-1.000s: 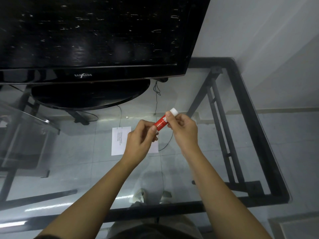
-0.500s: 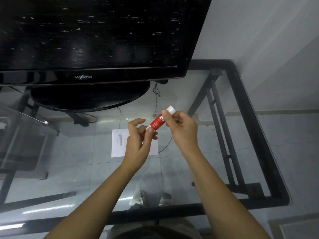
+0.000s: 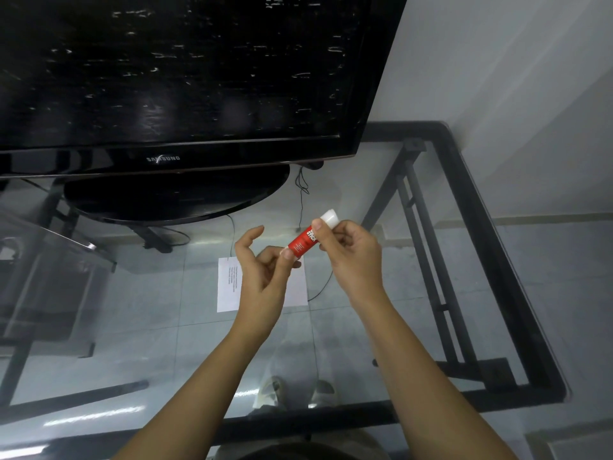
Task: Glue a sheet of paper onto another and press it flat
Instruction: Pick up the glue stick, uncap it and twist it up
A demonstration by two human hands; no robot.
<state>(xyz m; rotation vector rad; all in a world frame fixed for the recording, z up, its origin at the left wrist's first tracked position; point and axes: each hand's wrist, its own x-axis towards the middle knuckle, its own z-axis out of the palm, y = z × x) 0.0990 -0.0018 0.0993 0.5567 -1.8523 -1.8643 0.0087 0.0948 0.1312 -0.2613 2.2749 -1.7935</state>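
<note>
I hold a red glue stick (image 3: 302, 243) with a white end (image 3: 330, 216) tilted in the air above the glass table. My right hand (image 3: 351, 257) grips its upper part near the white end. My left hand (image 3: 262, 277) pinches the lower red end between thumb and fingers, with the index finger lifted free. Below my hands a white sheet of paper (image 3: 228, 288) with a few printed lines lies flat on the glass; my left hand hides its middle. I cannot tell whether it is one sheet or two.
A big black television (image 3: 185, 78) on an oval base (image 3: 175, 197) stands at the back of the table. The table's black metal frame (image 3: 477, 227) runs along the right and front. A thin black cable (image 3: 302, 194) hangs behind the glass. A grey wall is on the right.
My left index finger has lifted off the stick and spread away. Both hands and the glue stick stay in about the same place above the paper.
</note>
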